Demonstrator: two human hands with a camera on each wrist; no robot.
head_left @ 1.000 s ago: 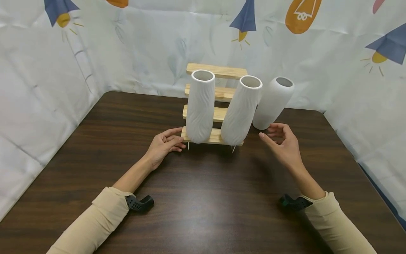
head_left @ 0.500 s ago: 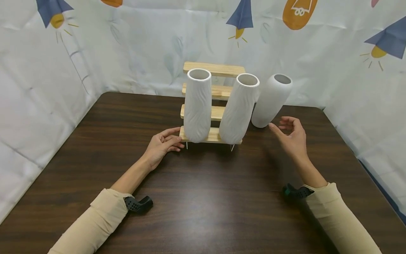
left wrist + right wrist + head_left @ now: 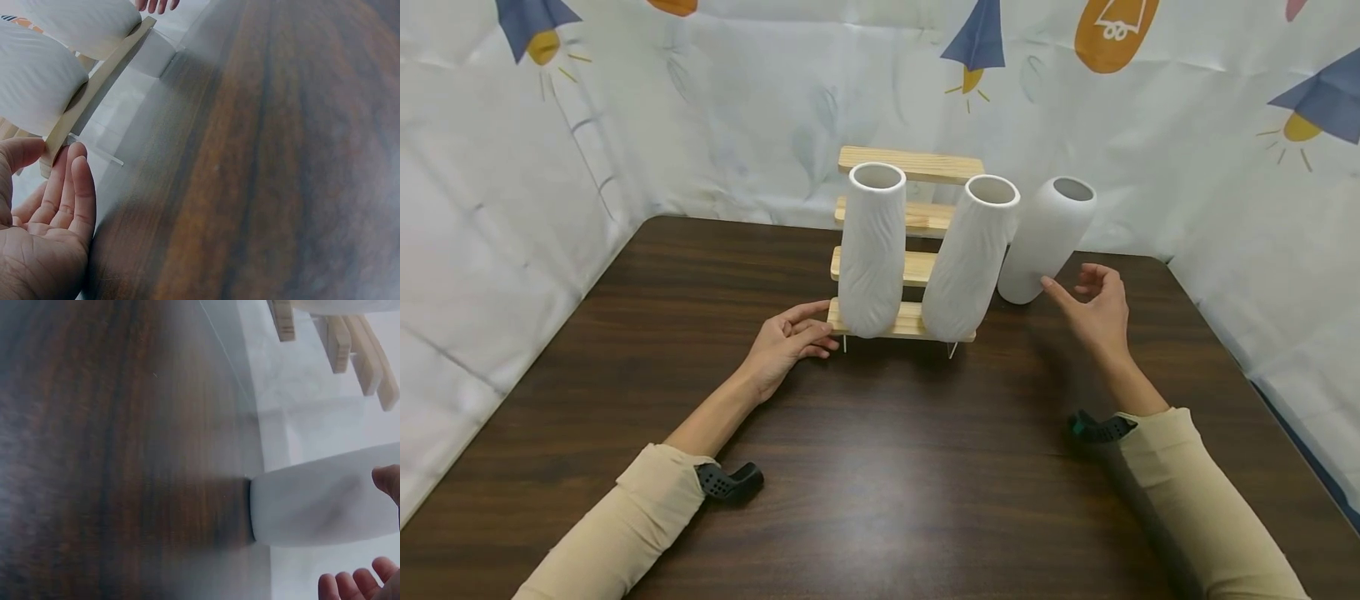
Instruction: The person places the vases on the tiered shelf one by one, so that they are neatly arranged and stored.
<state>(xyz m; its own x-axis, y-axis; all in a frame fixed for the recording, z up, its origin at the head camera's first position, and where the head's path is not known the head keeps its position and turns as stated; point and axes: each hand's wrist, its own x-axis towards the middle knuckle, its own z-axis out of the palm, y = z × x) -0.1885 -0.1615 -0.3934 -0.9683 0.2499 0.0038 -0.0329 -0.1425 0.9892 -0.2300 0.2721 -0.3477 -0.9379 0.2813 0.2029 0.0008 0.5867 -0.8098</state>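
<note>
My left hand [image 3: 778,352] pinches the left end of the lowest slat of a tiered wooden rack [image 3: 912,165]. In the left wrist view, the thumb lies on top of the slat and the fingers [image 3: 84,194] are beneath it. Two white textured vases stand on the rack: a left vase [image 3: 872,250] nearly upright in view, and a right vase [image 3: 972,258] that looks slanted. Behind and to the right, a smooth white vase [image 3: 1047,242] stands on the table. Beside it is my right hand [image 3: 1097,321], thumb and fingers spread apart, holding nothing.
The dark wood-grain table [image 3: 865,467] runs back to a white printed fabric backdrop [image 3: 737,108]. Thin wire feet [image 3: 953,350] show under the rack's front. Black wrist devices [image 3: 730,482] sit at both sleeve cuffs.
My right hand has moved right and farther back, alongside the smooth vase. My left hand stays at the rack's end. The vases and rack keep their places.
</note>
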